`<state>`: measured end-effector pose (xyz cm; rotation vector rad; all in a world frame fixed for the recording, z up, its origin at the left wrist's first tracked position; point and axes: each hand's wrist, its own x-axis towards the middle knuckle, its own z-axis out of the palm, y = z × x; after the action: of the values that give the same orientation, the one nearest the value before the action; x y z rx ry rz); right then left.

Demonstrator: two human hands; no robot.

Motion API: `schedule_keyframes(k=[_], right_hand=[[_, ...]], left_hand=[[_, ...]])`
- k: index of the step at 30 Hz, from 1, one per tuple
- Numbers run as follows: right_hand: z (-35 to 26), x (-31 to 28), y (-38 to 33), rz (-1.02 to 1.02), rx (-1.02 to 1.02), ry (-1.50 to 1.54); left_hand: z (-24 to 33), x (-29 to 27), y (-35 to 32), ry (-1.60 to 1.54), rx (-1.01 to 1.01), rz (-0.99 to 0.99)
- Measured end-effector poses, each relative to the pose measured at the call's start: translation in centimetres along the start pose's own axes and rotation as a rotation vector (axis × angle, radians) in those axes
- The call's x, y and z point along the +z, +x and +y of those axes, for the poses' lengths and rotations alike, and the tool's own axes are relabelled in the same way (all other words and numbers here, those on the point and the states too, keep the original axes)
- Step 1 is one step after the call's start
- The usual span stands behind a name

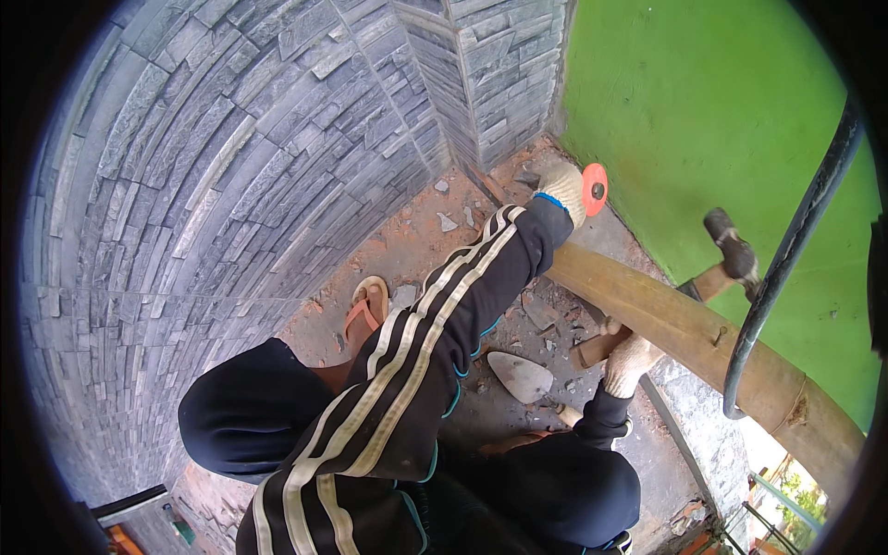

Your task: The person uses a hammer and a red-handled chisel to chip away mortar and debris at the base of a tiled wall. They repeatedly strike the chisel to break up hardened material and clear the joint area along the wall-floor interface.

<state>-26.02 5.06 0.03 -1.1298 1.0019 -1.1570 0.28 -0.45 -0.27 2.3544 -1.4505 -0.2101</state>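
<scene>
My left hand [561,185], in a pale knitted glove, is closed around a chisel with a round orange hand guard [595,190]. The dark struck end shows in the guard's middle; a dark tip shows by the floor near the wall corner. My right hand [633,356], gloved too, grips the wooden handle of a hammer [733,250]. A bamboo pole [666,314] crosses in front of that handle and hides part of it. The hammer's metal head is raised beyond the pole, close to the green wall and apart from the chisel.
A trowel [520,376] lies on the debris-strewn floor [407,236] between my legs. Grey stone-look tiles cover the left wall [231,166]; a green wall [703,102] stands at the right. A black hose-like piece [795,259] hangs before the pole. My sandalled foot [366,310] is near the tiles.
</scene>
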Motion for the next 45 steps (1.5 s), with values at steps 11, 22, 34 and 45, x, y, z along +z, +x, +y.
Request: schedule_keyframes(k=[11,22,34,45], right_hand=[[-1.3,4.2,-0.5,-0.314,0.419,0.015],[-1.7,2.6,-1.0,-0.132,0.227,0.277],[-4.0,3.4,-2.2,-0.192,0.262,0.029],[0.0,2.9,-0.4,-0.253,0.136,0.106]], left_hand=[[1.4,-0.1,0.5,0.015,0.03,0.001],[0.8,0.1,-1.1,0.092,0.011,0.043],[-1.3,-2.0,-2.1,-0.161,0.026,-0.023],[-1.4,-3.8,-2.6,-0.124,0.04,-0.054]])
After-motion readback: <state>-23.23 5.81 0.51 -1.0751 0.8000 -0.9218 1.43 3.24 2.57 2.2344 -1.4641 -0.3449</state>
